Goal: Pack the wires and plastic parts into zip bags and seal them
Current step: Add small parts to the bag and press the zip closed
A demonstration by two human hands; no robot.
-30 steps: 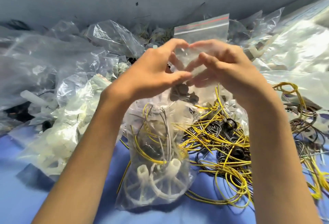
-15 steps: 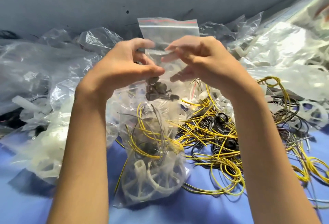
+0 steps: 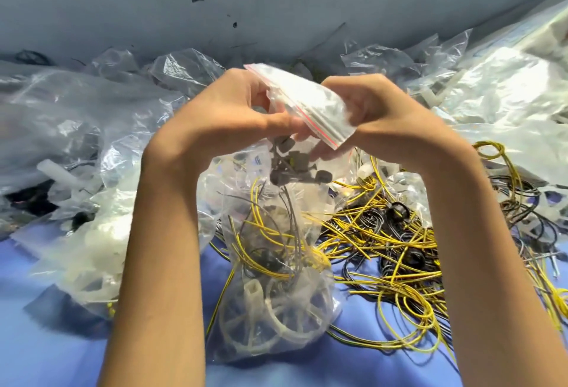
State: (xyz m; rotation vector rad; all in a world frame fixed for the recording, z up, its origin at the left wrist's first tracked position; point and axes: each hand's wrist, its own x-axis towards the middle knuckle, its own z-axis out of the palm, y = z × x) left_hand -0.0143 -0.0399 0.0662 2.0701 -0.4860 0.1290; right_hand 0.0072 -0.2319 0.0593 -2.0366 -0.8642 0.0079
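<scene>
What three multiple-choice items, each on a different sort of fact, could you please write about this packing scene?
1. Where does the wire pile lie?
A) on the blue surface, right of the held zip bag
B) inside a box
C) on a shelf

2. What colour is the stripe along the zip bag's mouth?
A) green
B) red
C) black

3. What do the left hand and right hand do?
A) hang empty
B) rest flat on the surface
C) both grip the bag's top

Answers:
1 A: the wires spread over the blue beside the bag.
2 B: a red line runs along the closure.
3 C: fingers of both hands curl on the plastic.
</scene>
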